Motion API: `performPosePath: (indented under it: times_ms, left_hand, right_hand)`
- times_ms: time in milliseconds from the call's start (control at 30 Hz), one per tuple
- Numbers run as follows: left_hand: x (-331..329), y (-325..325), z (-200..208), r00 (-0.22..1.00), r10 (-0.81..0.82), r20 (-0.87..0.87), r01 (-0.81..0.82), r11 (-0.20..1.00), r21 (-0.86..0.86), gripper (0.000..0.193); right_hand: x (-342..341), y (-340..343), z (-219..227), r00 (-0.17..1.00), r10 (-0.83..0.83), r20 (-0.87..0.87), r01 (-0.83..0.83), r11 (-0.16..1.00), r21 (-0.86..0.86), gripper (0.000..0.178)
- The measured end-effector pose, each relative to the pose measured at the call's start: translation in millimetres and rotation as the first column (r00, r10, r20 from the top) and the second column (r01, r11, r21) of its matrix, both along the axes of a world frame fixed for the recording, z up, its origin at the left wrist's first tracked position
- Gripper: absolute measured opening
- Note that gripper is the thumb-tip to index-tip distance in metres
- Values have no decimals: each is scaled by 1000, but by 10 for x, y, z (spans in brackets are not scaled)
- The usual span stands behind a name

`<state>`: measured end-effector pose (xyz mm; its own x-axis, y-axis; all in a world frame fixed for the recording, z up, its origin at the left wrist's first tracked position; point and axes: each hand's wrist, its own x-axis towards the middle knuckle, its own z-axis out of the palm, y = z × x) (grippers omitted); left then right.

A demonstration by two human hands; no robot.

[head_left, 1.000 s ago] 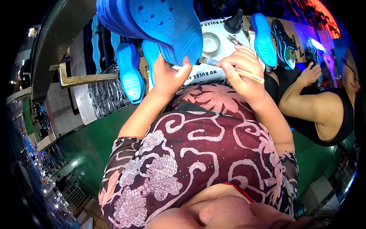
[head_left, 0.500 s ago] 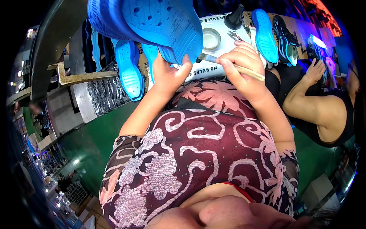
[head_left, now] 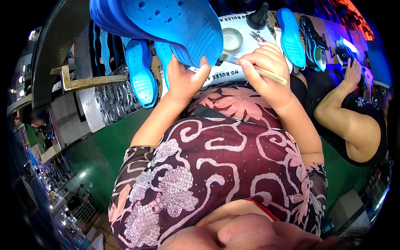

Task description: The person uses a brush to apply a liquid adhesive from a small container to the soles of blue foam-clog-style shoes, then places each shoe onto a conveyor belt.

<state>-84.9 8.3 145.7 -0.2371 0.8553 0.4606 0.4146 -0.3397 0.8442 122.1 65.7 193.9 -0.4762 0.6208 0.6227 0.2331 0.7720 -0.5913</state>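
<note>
My left hand grips the edge of a large blue shoe sole, thumb on its near rim. The sole is tilted, its holes and ridged end facing me, its top cut off by the picture's upper edge. A paintbrush with a pale wooden handle is held in my right hand. Its bristles are at the sole's right edge, partly hidden there; whether they touch cannot be told. Just beyond the brush a round shallow dish stands on a white printed sheet.
Blue soles lie left and right. A black cone-shaped object and small pliers-like tool stand beyond my right hand. A dark shoe lies farther right, near a co-worker's arm. A metal bracket juts in from the left.
The sole has tilted slightly and shifted a little left at its top. The brush tip has moved slightly, staying beside the sole's edge. The co-worker's hand has shifted right.
</note>
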Motion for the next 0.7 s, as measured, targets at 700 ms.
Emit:
performPosePath:
  times_ms: [700]
  left_hand:
    - [2,-7,26,998,-27,-54,30,998,50,37]
  right_hand:
    - [-23,-70,10,1000,14,-26,-16,999,-49,16]
